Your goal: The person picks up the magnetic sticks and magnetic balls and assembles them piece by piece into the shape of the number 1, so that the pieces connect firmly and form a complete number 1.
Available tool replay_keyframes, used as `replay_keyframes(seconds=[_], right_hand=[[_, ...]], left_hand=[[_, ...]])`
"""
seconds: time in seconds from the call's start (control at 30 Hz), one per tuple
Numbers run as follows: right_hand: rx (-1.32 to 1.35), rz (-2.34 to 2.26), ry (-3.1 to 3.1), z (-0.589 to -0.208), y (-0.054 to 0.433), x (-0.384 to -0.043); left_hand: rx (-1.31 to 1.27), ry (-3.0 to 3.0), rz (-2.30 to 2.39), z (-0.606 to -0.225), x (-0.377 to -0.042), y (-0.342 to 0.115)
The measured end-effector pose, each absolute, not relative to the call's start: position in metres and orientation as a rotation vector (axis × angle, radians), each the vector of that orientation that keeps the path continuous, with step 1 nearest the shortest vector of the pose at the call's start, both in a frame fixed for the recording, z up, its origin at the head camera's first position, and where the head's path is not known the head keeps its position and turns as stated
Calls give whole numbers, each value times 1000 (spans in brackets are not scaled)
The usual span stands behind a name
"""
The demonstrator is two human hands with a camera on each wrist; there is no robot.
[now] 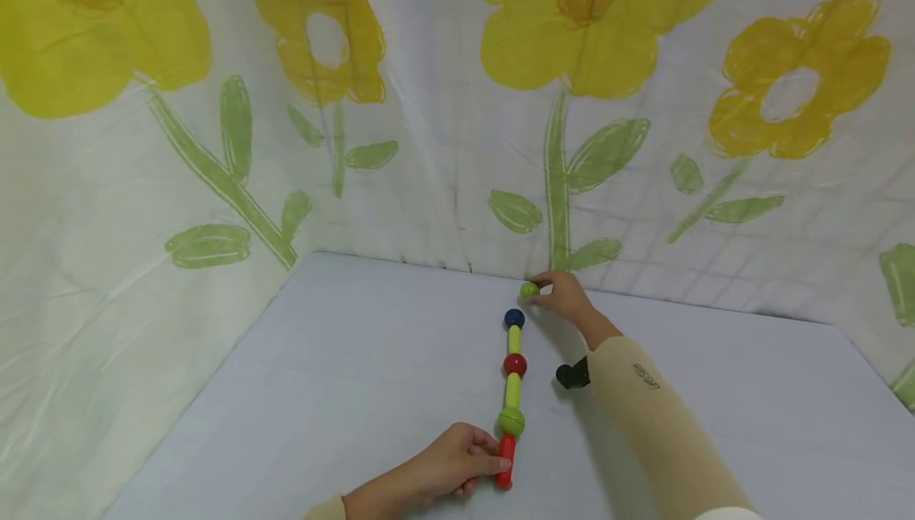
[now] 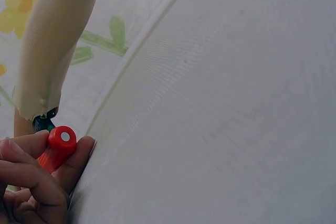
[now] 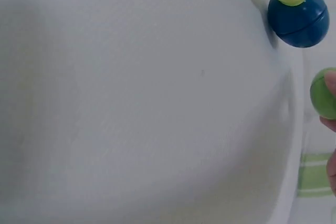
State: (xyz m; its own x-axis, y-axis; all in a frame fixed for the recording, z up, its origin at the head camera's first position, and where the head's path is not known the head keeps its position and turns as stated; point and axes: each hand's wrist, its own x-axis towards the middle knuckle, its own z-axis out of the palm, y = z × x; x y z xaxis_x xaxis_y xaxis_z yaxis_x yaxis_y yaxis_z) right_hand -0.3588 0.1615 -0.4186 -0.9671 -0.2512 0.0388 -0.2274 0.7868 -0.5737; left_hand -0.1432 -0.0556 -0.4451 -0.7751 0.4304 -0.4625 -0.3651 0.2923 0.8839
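Note:
A line of rods and balls lies joined on the table. From its near end come a red rod (image 1: 506,460), a green ball (image 1: 511,422), a yellow-green rod (image 1: 513,390), a red ball (image 1: 515,365), another yellow-green rod (image 1: 515,339) and a dark blue ball (image 1: 514,318). My left hand (image 1: 461,460) pinches the red rod between thumb and fingers; its end shows a pale round disc in the left wrist view. Beyond the blue ball, my right hand (image 1: 568,298) pinches a loose green ball (image 1: 529,290), a small gap apart from it. Only some right fingertips show in the right wrist view.
The table (image 1: 343,361) has a pale cover. Its far edge meets a white curtain (image 1: 429,186) printed with yellow flowers. A dark wrist device (image 1: 573,375) sits at the right sleeve's cuff, and the right forearm reaches over the table's right part.

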Motion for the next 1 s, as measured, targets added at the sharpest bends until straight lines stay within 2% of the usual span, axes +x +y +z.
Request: replay_keyframes(seconds=[0.27, 1.0], right_hand=[[-347, -1093, 2892, -417, 173, -341], [37, -1472, 2607, -414, 179, -287]], left_hand=[[55, 1910, 1551, -445, -142, -55], [69, 1942, 1551, -444, -147, -55]])
